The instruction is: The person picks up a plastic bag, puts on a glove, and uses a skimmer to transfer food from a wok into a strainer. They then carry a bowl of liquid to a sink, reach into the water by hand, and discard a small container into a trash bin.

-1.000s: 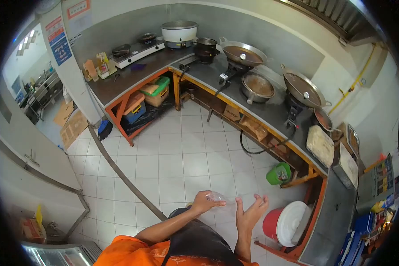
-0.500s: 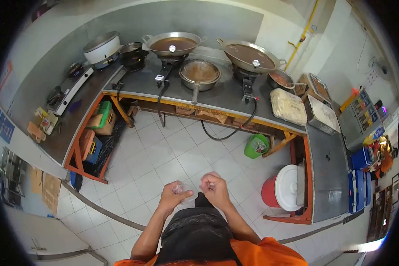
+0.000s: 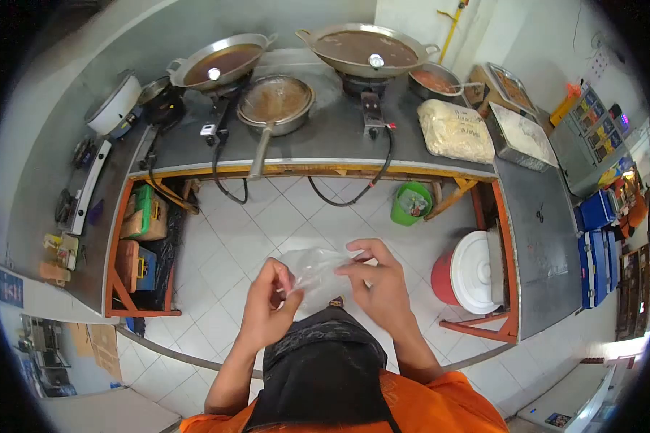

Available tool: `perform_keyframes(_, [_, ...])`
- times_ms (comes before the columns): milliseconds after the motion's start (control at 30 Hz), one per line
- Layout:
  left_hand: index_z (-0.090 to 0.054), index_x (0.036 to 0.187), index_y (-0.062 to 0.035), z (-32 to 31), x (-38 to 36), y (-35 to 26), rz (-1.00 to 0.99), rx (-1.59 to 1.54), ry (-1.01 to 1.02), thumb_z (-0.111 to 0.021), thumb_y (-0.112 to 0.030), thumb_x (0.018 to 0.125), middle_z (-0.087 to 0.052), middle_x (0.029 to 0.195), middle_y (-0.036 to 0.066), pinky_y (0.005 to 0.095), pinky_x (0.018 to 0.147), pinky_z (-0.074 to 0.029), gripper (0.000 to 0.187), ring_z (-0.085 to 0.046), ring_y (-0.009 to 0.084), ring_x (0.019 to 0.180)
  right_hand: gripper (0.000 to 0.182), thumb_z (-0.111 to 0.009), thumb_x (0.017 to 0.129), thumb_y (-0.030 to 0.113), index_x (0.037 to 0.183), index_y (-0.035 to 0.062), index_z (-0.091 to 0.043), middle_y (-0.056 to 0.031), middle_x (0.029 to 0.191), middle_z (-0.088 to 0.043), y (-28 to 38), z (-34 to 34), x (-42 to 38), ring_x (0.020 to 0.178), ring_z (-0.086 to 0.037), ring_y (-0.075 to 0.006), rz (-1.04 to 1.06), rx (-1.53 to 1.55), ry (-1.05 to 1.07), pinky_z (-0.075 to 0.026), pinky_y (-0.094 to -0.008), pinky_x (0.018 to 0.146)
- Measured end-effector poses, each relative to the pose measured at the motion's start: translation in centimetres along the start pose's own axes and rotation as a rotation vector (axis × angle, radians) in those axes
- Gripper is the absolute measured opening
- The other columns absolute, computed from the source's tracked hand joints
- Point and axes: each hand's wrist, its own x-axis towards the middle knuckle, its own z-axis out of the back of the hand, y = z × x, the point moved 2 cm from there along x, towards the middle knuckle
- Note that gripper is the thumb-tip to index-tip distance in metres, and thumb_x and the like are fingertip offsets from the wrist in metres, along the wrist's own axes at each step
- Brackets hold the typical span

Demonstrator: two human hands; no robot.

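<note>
A clear plastic bag (image 3: 314, 270) is spread between my two hands, above the tiled floor and in front of my black apron. My left hand (image 3: 269, 303) pinches the bag's left side between thumb and fingers. On the other side, my right hand (image 3: 375, 281) has its thumb and fingers at the bag's right edge, closed on the thin film. The bag looks thin and crumpled, and nothing can be made out inside it.
Ahead, a counter (image 3: 188, 148) bears two wide pans (image 3: 368, 47) of dark liquid, a strainer (image 3: 274, 101) on a bowl and a yellowish bag (image 3: 455, 130). Below are a green bin (image 3: 412, 203) and a white-lidded red bucket (image 3: 477, 273).
The clear bag has gone from bunched at my left hand to spread out between both hands. My hands have risen and look larger. The view has shifted toward the counter.
</note>
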Motion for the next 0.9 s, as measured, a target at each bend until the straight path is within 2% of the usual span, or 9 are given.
perform_keyframes(67, [-0.063,0.087,-0.0019,-1.7,1.3,-2.7,-0.088,-0.038,-0.111,-0.057,0.014,0.076,-0.048,0.094,0.005,0.0216,0.055,-0.034,0.020,-0.035,0.0043,0.057,0.036,-0.065,0.069,-0.011,0.099,0.0070,-0.069,-0.0130,0.097,-0.058,2.4,1.7,1.1,0.074,-0.060,-0.0212,-0.004,-0.323,-0.029,-0.050,-0.0294,0.067])
perform_keyframes(133, [-0.065,0.088,0.0025,-3.4,2.4,-7.3,-0.438,0.581,-0.146,-0.051,0.018,0.071,-0.046,0.101,0.011,0.0203,0.053,-0.034,0.027,-0.037,0.0054,0.057,0.031,-0.066,0.071,-0.010,0.098,0.0053,-0.068,-0.0123,0.097,-0.059,5.3,3.8,2.2,0.074,-0.060,-0.0192,-0.053,-0.376,-0.046,-0.050,-0.0290,0.067])
perform_keyframes(300, [-0.066,0.090,0.0052,-5.8,3.1,-12.4,-0.397,0.552,-0.168,-0.056,0.016,0.067,-0.045,0.101,0.015,0.0196,0.052,-0.038,0.027,-0.045,0.0087,0.058,0.020,-0.071,0.077,-0.002,0.096,0.0004,-0.064,-0.0107,0.093,-0.060,9.0,7.0,3.4,0.073,-0.058,-0.0137,-0.290,-0.260,-0.265,-0.051,-0.0275,0.067])
perform_keyframes(433, [-0.065,0.097,0.0058,-6.8,4.6,-12.2,-0.477,0.563,-0.032,-0.059,0.013,0.065,-0.046,0.102,0.019,0.0217,0.055,-0.043,0.033,-0.052,0.0137,0.067,0.047,-0.063,0.063,-0.015,0.102,0.0085,-0.073,-0.0137,0.098,-0.054,9.0,8.2,4.0,0.076,-0.060,-0.0167,-0.148,-0.544,-0.157,-0.055,-0.0235,0.058])
perform_keyframes(500, [-0.063,0.105,0.0051,-8.0,7.0,-10.7,-0.558,0.566,-0.003,-0.060,0.014,0.064,-0.047,0.101,0.017,0.0233,0.056,-0.046,0.042,-0.055,0.0181,0.070,0.016,-0.073,0.080,0.004,0.092,-0.0018,-0.063,-0.0114,0.092,-0.060,6.1,8.0,4.4,0.074,-0.057,-0.0118,-0.268,-0.293,-0.342,-0.051,-0.0266,0.066])
perform_keyframes(567, [-0.059,0.109,0.0107,-10.1,9.0,-8.5,-0.464,0.606,0.176,-0.061,0.011,0.069,-0.046,0.111,0.019,0.0256,0.054,-0.049,0.040,-0.057,0.0185,0.066,0.024,-0.073,0.075,0.000,0.098,0.0004,-0.065,-0.0160,0.095,-0.061,2.6,8.6,5.1,0.077,-0.062,-0.0217,-0.022,-0.642,-0.138,-0.051,-0.0323,0.072])
perform_keyframes(667, [-0.051,0.116,0.0125,-12.7,10.8,-4.3,-0.506,0.635,0.369,-0.059,0.003,0.076,-0.045,0.115,0.020,0.0322,0.062,-0.054,0.042,-0.062,0.0267,0.076,0.029,-0.065,0.072,-0.007,0.100,-0.0007,-0.066,-0.0175,0.103,-0.056,0.1,8.3,2.7,0.085,-0.059,-0.0321,-0.073,-0.630,-0.257,-0.046,-0.0347,0.083])
perform_keyframes(767, [-0.049,0.119,0.0102,-14.4,10.5,-2.7,-0.551,0.648,0.406,-0.054,-0.001,0.081,-0.044,0.114,0.020,0.0333,0.066,-0.055,0.040,-0.063,0.0289,0.083,0.014,-0.062,0.082,-0.003,0.096,-0.0053,-0.064,-0.0118,0.089,-0.064,-4.1,7.6,0.5,0.080,-0.058,-0.0163,-0.314,-0.136,-0.188,-0.047,-0.0269,0.074])
perform_keyframes(900, [-0.049,0.115,0.0121,-14.8,9.9,-1.3,-0.585,0.781,0.560,-0.056,-0.004,0.079,-0.046,0.116,0.020,0.0343,0.071,-0.056,0.040,-0.063,0.0314,0.091,0.014,-0.058,0.082,-0.003,0.094,-0.0046,-0.064,-0.0075,0.087,-0.066,-11.5,5.8,-2.1,0.079,-0.059,-0.0126,-0.595,0.466,-0.335,-0.046,-0.0247,0.072])
